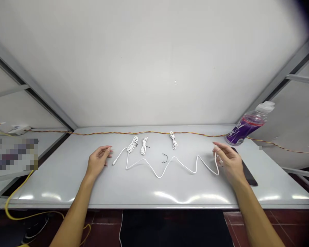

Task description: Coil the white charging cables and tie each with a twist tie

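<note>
A white cable (159, 177) lies unwound in a zigzag across the grey table, its plug end (114, 162) at the left. My right hand (229, 161) is closed around the cable's other end, whose plug is partly hidden by the fingers. On the left, my left hand (99, 159) rests at the table with fingers loosely bent and apart, holding nothing, a short way from the plug end. Coiled white cables tied with black twist ties lie behind: one bundle (132, 144) touching the loose cable, another bundle (144, 146) beside it, and a third bundle (173, 140) farther right. A loose black twist tie (165, 158) lies mid-table.
A bottle of purple drink (247, 127) stands at the back right. A dark phone-like slab (249, 174) lies partly under my right forearm. Twisted red-yellow wire (113, 132) runs along the back wall. Yellow cable (15, 195) hangs at the left edge.
</note>
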Tool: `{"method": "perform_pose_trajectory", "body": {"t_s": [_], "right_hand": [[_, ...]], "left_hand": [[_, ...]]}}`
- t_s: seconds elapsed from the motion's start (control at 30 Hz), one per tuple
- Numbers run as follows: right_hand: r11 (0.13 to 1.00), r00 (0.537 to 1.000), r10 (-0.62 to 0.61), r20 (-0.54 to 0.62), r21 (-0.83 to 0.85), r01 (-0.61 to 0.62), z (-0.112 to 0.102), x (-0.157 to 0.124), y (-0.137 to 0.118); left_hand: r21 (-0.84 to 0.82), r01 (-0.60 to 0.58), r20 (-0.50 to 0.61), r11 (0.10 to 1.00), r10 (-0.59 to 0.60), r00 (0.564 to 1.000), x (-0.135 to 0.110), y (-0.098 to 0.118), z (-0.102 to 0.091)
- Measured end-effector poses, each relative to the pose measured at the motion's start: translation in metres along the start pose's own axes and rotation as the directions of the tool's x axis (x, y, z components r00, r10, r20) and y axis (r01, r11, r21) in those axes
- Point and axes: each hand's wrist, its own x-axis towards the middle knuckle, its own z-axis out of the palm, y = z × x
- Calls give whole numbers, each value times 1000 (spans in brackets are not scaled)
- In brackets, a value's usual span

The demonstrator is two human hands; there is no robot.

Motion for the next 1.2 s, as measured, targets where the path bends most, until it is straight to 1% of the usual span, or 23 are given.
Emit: {"method": "perform_pose_trajectory", "body": {"t_s": [0.07,0.1,0.17,0.23,0.27,0.33,0.4,0.47,0.5,0.57,0.67,0.77,0.83,1.0,1.07,1.1,1.13,1.17,1.2], "right_hand": [[988,999,-25,42,-152,31,3,-1,2],[968,996,-41,74,-244,58,4,-2,3],[894,983,-66,174,-427,136,8,-6,4],[799,956,-85,281,-554,234,13,-11,3],[750,944,-93,317,-602,276,15,-15,2],[644,935,-98,341,-694,321,16,-21,-1],[527,936,-78,343,-783,330,15,-28,-5],[426,930,-38,366,-836,347,13,-33,-8],[391,922,-17,388,-846,363,13,-35,-9],[355,904,15,426,-848,394,13,-37,-9],[353,900,16,436,-845,402,15,-37,-8],[368,917,23,399,-856,363,18,-35,-6],[363,924,38,381,-866,342,20,-33,-4],[285,916,47,397,-885,369,24,-28,0],[283,917,45,397,-885,369,25,-26,0],[307,921,43,386,-883,356,26,-25,-1],[356,928,45,370,-874,332,27,-24,-3],[436,935,47,351,-849,297,29,-23,-4],[545,941,48,336,-798,257,31,-23,-6]], "left_hand": [[2,-1,3,1000,1,1000,1,-1,0],[2,0,0,1000,0,1000,1,-1,0],[1,0,-5,1000,0,1000,1,-2,0],[-2,-3,-7,1000,3,1000,1,-1,0],[-3,-4,-7,1000,4,1000,1,0,1],[-5,-4,-2,1000,4,1000,0,0,1],[-6,-7,-1,1000,7,1000,0,1,0],[-7,-12,0,1000,12,1000,0,0,0],[-4,-12,1,1000,12,1000,0,0,0],[2,-9,1,1000,9,1000,1,-1,1],[6,-5,7,1000,5,1000,1,-1,1],[3,-2,16,1000,2,1000,1,-1,1],[4,-3,18,1000,3,1000,1,-1,1],[-9,-14,35,1000,14,999,1,-3,1],[-10,-12,34,1000,12,999,1,-3,1],[-9,-14,34,1000,14,999,1,-3,1],[-10,-16,36,1000,17,999,1,-2,1],[-12,-20,37,1000,21,999,1,-2,1],[-13,-22,40,1000,23,999,1,-2,1]]}}
